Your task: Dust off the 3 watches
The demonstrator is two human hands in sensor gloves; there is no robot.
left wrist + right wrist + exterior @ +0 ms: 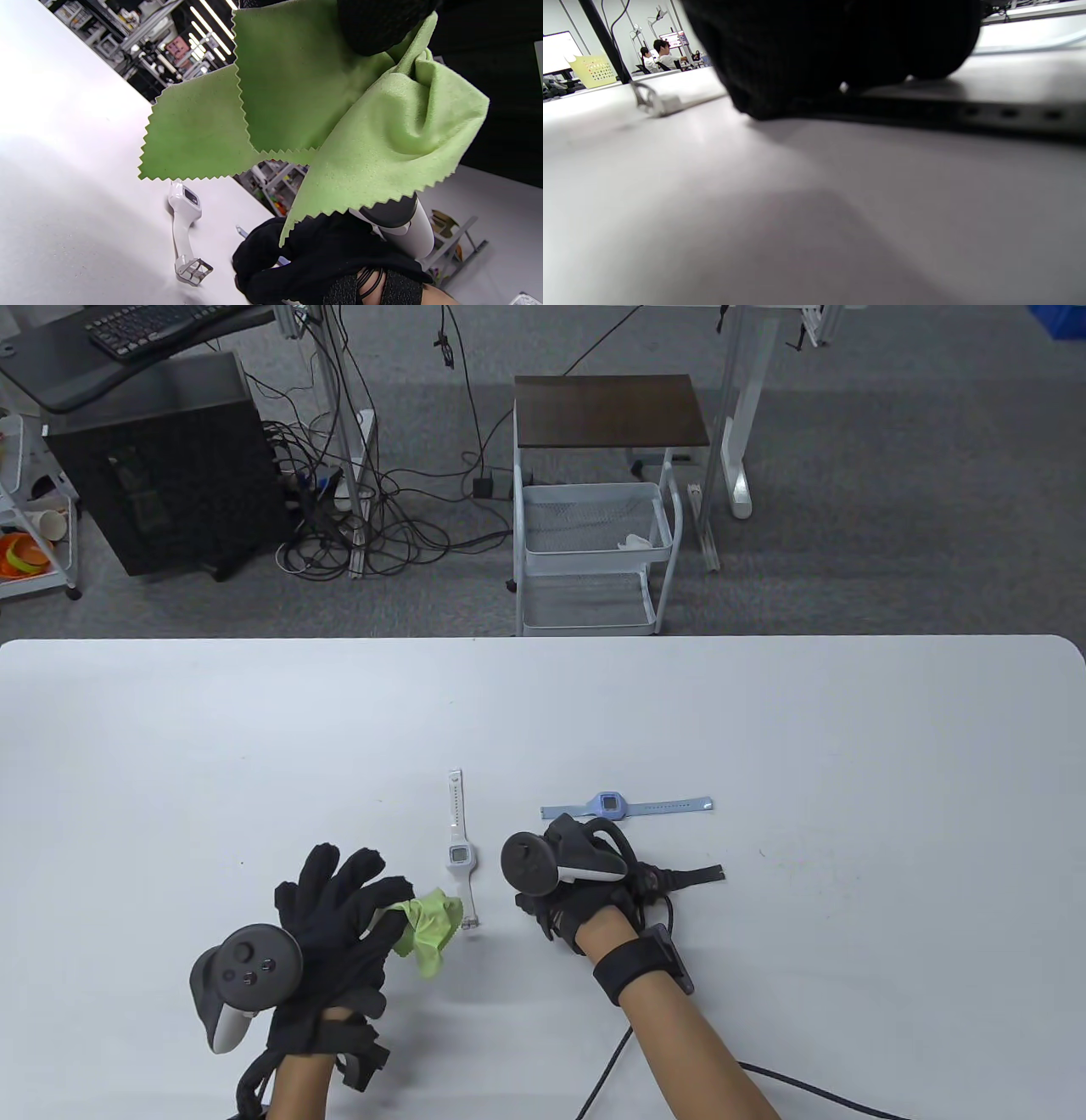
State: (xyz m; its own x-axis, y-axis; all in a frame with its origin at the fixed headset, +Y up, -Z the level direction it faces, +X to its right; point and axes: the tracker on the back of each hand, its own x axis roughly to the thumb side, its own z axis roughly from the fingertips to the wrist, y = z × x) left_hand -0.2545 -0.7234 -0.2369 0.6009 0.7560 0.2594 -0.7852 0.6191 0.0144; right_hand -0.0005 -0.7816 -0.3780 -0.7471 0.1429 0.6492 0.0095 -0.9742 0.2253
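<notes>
My left hand (pixel 382 912) hovers at the front left and pinches a crumpled green cloth (pixel 428 929), its other fingers spread. In the left wrist view the cloth (pixel 339 127) hangs from a fingertip (pixel 377 25) above the table. A white watch (pixel 459 853) lies flat just right of the cloth, strap pointing away; it shows below the cloth as white watch (pixel 184 212). My right hand (pixel 560 912) sits on a black watch, fingers curled down over it, and the strap (pixel 687 878) sticks out to the right. A blue watch (pixel 611 806) lies flat just beyond that hand.
The white table (pixel 764 712) stretches wide behind and to both sides of the watches. A black cable (pixel 764 1073) trails from my right wrist across the front right. Beyond the far edge stands a white wire cart (pixel 594 551) on the floor.
</notes>
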